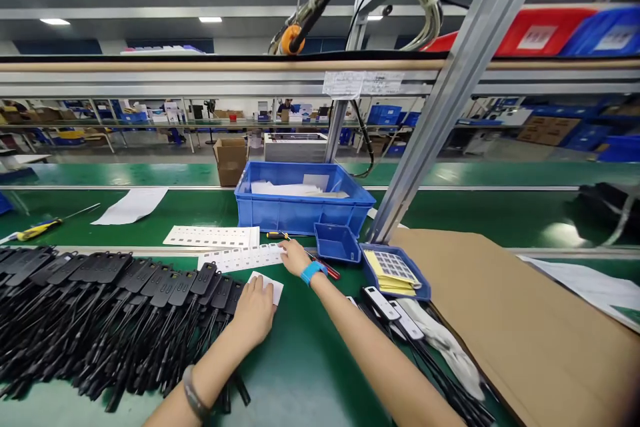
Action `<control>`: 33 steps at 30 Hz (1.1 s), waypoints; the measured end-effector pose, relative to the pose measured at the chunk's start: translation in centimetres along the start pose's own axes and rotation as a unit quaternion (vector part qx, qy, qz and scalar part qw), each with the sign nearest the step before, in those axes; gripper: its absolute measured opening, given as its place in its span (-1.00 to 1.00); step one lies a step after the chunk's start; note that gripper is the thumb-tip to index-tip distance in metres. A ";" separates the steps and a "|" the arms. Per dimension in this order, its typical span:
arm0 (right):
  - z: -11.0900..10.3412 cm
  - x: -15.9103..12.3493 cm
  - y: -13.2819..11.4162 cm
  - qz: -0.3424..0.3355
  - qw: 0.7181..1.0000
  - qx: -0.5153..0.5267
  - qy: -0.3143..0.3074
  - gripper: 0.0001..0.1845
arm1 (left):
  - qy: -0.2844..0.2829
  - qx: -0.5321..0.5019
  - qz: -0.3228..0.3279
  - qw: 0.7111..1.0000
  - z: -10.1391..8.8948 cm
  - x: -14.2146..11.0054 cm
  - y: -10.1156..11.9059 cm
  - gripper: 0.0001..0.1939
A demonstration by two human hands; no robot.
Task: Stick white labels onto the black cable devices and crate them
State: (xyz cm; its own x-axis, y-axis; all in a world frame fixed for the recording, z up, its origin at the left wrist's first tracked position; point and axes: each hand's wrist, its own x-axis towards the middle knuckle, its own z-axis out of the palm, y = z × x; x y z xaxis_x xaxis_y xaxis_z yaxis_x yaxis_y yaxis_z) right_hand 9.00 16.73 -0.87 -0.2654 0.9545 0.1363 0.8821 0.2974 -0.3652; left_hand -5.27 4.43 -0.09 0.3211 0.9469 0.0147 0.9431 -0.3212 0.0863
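Head view: green desk (313,353) carries black cabled modules (165,288) at left, blue plastic bin (277,215) beyond. Printed label sheet (245,257) lies behind the modules' right end; right hand (296,258) touches its right edge, left hand (256,312) partly covers a small white paper slip (275,287). Whether either hand grasps: cannot tell.

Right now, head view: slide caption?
Left hand on a small white card beside black cabled devices; right hand at the end of a printed white sheet, blue bin behind.
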 end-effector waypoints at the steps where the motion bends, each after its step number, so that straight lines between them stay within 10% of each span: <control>1: 0.6 1.6 0.1 0.012 1.000 0.005 0.002 -0.71 | 0.002 0.012 -0.013 1.000 0.1 1.1 -0.3 -0.53; 7: 3.7 5.4 1.2 0.020 0.999 0.037 0.009 -0.69 | 0.008 0.059 -0.066 0.996 1.4 4.9 -1.6 -0.40; 33: 4.5 -0.3 2.1 0.007 0.978 0.183 0.103 -0.86 | 0.048 0.112 -0.088 0.989 2.8 2.9 -0.8 -0.59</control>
State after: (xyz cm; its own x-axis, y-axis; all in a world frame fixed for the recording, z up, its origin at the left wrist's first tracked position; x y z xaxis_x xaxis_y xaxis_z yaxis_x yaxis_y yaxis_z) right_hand 9.13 17.20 -5.83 -0.1368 0.9448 0.2976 0.6767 0.3085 -0.6685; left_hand -4.85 7.42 -2.89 0.1500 0.9821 0.1135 0.9827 -0.1355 -0.1262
